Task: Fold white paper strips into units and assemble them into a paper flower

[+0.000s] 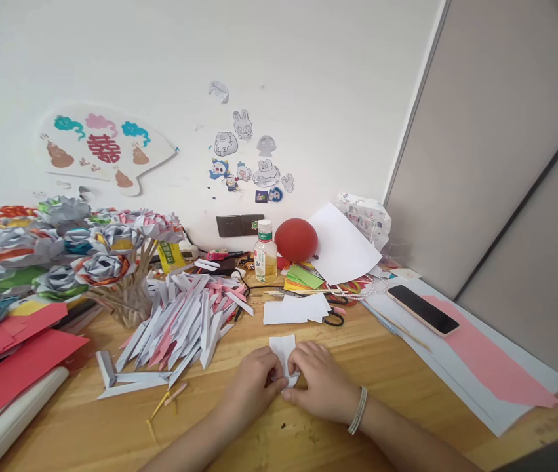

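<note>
Between my hands, low over the wooden table, is a small white strip of paper [283, 346], its far end upright toward the wall. My left hand [259, 377] pinches its near left edge with thumb and fingers. From the other side my right hand [315, 380], with a beaded bracelet on the wrist, closes its fingers on the near right edge. The fingers hide the paper's near end in part. Just beyond lie several white paper pieces [293, 309] and the black handles of scissors [334, 318]. A pile of folded paper strips [180, 321], white and pink, lies to the left.
Paper flowers [104, 265] on sticks crowd the back left, above red paper sheets [27, 367]. At the back stand a bottle [265, 255] and a red balloon [296, 240]. A phone [423, 309] rests on white and pink sheets [499, 367] at the right, beside a partition.
</note>
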